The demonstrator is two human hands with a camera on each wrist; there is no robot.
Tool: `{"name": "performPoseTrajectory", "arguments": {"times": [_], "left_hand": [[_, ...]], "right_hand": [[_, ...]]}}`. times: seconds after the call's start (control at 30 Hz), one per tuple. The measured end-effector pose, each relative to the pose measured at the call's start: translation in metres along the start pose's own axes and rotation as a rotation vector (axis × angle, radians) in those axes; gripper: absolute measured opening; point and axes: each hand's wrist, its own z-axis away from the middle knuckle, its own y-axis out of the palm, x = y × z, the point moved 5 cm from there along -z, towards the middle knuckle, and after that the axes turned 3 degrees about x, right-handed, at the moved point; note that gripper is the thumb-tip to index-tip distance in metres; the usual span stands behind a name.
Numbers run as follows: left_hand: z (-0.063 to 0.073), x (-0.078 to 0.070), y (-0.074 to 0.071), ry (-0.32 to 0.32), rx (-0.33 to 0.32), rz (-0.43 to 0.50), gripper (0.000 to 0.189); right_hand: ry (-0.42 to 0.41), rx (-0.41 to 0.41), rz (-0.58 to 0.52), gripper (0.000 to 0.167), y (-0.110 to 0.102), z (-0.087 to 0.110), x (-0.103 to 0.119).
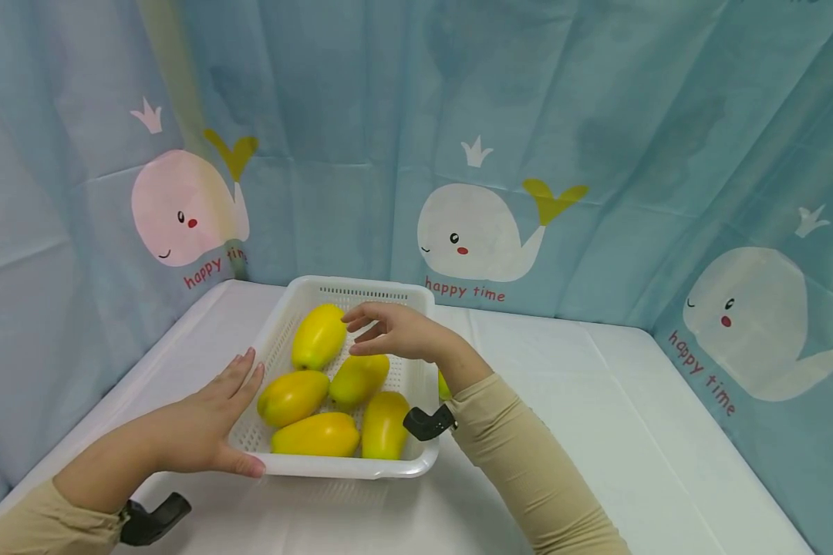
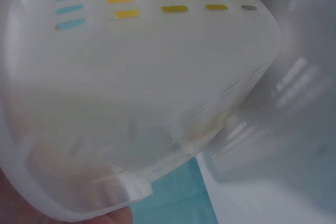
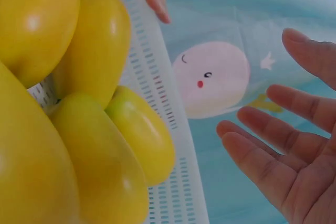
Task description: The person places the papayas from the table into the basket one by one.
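A white plastic basket (image 1: 347, 467) with slotted walls stands on the table, holding several yellow mangoes (image 1: 318, 337). My left hand (image 1: 197, 430) lies along the basket's left rim near the front corner, fingers straight and thumb stretched over the front edge. In the left wrist view the basket's wall (image 2: 142, 61) fills most of the picture. Over the far right part of the basket hovers my right hand (image 1: 397, 331), with loosely bent fingers and nothing in them. The right wrist view shows its spread fingers (image 3: 283, 129) apart from the mangoes (image 3: 100, 156).
Just right of the basket, a yellow-green fruit (image 1: 444, 387) peeks out, mostly hidden by the right forearm. A white cloth covers the table (image 1: 583, 416). Blue curtains (image 1: 347, 139) with whale prints hang behind and at both sides.
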Motion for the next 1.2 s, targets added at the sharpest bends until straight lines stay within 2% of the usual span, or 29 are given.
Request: {"name": "performPoseTrajectory", "arguments": {"times": [0.63,0.77,1.2], "left_hand": [[0.001,-0.001,-0.002,0.001,0.008,0.000,0.128],[0.001,-0.001,-0.002,0.001,0.006,0.000,0.128],[0.000,0.002,-0.001,-0.014,0.012,0.009,0.129]], "right_hand": [[-0.026,-0.008,-0.001,0.043,-0.011,0.010,-0.006],[-0.028,-0.035,-0.026,0.043,-0.020,0.018,-0.013],[0.061,-0.169,-0.113,0.046,-0.061,0.059,-0.056]]}}
